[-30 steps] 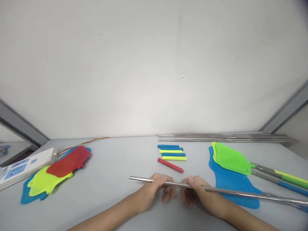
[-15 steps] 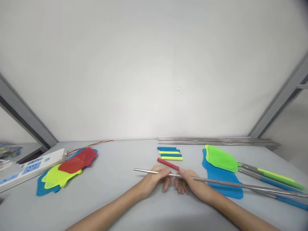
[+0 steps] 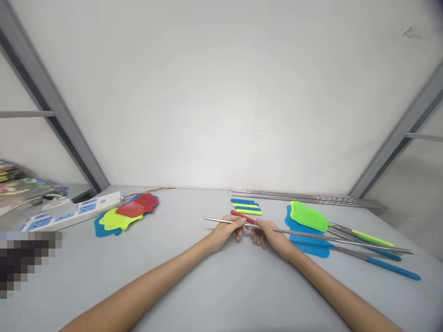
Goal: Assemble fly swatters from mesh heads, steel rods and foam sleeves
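Note:
Both of my hands grip one long metal rod (image 3: 311, 235) that runs across the table from left of centre out to the right. My left hand (image 3: 226, 231) is closed round it near its left end. My right hand (image 3: 268, 232) is closed round it just to the right, a small gap between the two. A red foam sleeve (image 3: 242, 216) lies right behind my fingers. Several blue and yellow sleeves (image 3: 246, 206) sit in a row a little farther back.
Loose swatter heads, red, yellow and blue (image 3: 128, 213), lie at the left beside a white power strip (image 3: 69, 215). Finished swatters, green (image 3: 311, 216) and blue (image 3: 306, 242), lie at the right. A bundle of bare rods (image 3: 304, 197) rests along the back wall.
The view has pulled back and my arms now reach farther out. Both hands with the rod have moved away from me, up against the red sleeve.

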`<move>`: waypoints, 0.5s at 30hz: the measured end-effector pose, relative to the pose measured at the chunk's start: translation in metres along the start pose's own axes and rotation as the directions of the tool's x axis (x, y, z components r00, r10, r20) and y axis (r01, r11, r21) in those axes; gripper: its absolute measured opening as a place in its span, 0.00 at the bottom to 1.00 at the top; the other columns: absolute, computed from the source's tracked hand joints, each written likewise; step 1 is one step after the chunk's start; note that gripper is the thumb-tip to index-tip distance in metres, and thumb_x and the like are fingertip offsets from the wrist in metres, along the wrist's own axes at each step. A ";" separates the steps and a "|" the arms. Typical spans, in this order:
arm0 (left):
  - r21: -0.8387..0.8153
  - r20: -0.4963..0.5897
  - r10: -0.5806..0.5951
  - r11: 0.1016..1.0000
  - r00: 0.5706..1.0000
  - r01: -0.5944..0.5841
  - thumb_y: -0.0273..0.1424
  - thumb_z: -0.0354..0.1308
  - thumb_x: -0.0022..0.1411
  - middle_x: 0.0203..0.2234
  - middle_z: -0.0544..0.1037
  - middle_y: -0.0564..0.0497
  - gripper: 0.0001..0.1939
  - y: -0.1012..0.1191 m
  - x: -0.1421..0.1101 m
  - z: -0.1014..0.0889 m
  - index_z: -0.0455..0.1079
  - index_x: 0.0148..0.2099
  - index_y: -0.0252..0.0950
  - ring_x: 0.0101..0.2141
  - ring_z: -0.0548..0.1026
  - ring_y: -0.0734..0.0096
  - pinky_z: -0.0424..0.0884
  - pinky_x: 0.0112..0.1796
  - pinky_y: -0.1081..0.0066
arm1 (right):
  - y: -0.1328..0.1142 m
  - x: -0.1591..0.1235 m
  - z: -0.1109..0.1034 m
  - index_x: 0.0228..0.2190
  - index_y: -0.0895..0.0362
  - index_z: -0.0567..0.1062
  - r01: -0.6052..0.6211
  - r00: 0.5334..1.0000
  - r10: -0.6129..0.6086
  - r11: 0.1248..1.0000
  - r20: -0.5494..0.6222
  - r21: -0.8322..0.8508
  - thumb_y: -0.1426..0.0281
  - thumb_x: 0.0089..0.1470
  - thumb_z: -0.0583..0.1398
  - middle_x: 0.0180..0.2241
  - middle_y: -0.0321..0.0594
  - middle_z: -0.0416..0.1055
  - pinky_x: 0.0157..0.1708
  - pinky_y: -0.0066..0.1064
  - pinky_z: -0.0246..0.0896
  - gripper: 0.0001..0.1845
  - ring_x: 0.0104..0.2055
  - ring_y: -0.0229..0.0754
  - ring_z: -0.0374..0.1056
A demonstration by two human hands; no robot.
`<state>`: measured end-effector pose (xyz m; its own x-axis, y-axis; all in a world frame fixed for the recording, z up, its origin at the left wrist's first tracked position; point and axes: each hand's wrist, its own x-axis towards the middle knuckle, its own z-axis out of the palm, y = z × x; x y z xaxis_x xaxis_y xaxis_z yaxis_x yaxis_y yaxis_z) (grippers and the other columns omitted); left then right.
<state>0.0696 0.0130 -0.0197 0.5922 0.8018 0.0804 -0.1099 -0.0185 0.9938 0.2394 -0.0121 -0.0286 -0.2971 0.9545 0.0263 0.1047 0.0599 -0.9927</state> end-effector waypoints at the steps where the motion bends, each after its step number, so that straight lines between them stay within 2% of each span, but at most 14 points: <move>1: 0.002 -0.015 0.001 1.000 1.000 -0.001 0.37 0.49 0.57 0.13 0.65 0.55 0.15 -0.002 -0.001 -0.001 0.67 0.27 0.30 0.17 0.63 0.79 0.59 0.22 0.75 | 0.001 0.000 0.000 0.22 0.62 0.69 0.000 1.000 0.000 1.000 -0.015 0.003 0.53 0.51 0.45 0.16 0.36 0.64 0.14 0.24 0.51 0.27 0.16 0.33 0.59; 3: 0.010 -0.045 -0.002 1.000 0.999 0.003 0.36 0.49 0.58 0.16 0.67 0.55 0.14 -0.007 -0.005 -0.002 0.67 0.29 0.30 0.19 0.65 0.79 0.62 0.24 0.75 | 0.003 -0.001 0.002 0.22 0.62 0.69 0.001 0.999 0.000 1.000 -0.043 0.011 0.54 0.50 0.46 0.15 0.36 0.64 0.14 0.24 0.50 0.26 0.16 0.33 0.59; 5: 0.018 -0.077 -0.011 1.000 0.997 0.013 0.35 0.48 0.59 0.27 0.70 0.52 0.12 -0.010 -0.008 -0.002 0.66 0.37 0.30 0.25 0.69 0.76 0.67 0.28 0.71 | 0.003 -0.002 0.006 0.21 0.62 0.69 0.000 0.997 0.002 1.000 -0.073 0.026 0.55 0.51 0.47 0.15 0.35 0.64 0.14 0.23 0.49 0.25 0.16 0.32 0.59; 8: 0.016 -0.137 -0.027 0.999 0.990 0.029 0.33 0.48 0.59 0.39 0.69 0.47 0.14 -0.012 -0.010 -0.002 0.62 0.45 0.32 0.35 0.70 0.70 0.68 0.35 0.64 | 0.002 -0.002 0.015 0.22 0.62 0.68 0.001 0.991 0.010 0.997 -0.132 0.080 0.58 0.52 0.49 0.15 0.32 0.62 0.14 0.22 0.50 0.21 0.16 0.30 0.57; 12: -0.021 -0.226 -0.051 0.999 0.973 0.047 0.33 0.49 0.58 0.42 0.67 0.46 0.15 -0.012 -0.007 0.001 0.61 0.47 0.33 0.38 0.69 0.67 0.67 0.37 0.62 | -0.002 0.000 0.028 0.32 0.62 0.67 0.037 0.979 0.008 0.975 -0.204 0.217 0.63 0.54 0.50 0.23 0.33 0.63 0.18 0.23 0.56 0.14 0.19 0.30 0.59; 15: -0.062 -0.299 -0.072 0.996 0.951 0.056 0.33 0.49 0.58 0.42 0.67 0.46 0.15 -0.014 -0.005 0.004 0.61 0.47 0.33 0.38 0.69 0.67 0.67 0.37 0.62 | -0.004 0.004 0.038 0.35 0.61 0.67 0.017 0.985 0.039 0.947 -0.167 0.321 0.64 0.53 0.51 0.28 0.36 0.65 0.21 0.26 0.60 0.13 0.23 0.32 0.62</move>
<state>0.0715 0.0068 -0.0334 0.3324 0.9430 -0.0185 -0.1258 0.0637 0.9900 0.2019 -0.0199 -0.0288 -0.1303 0.9915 0.0064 -0.2109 -0.0214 -0.9773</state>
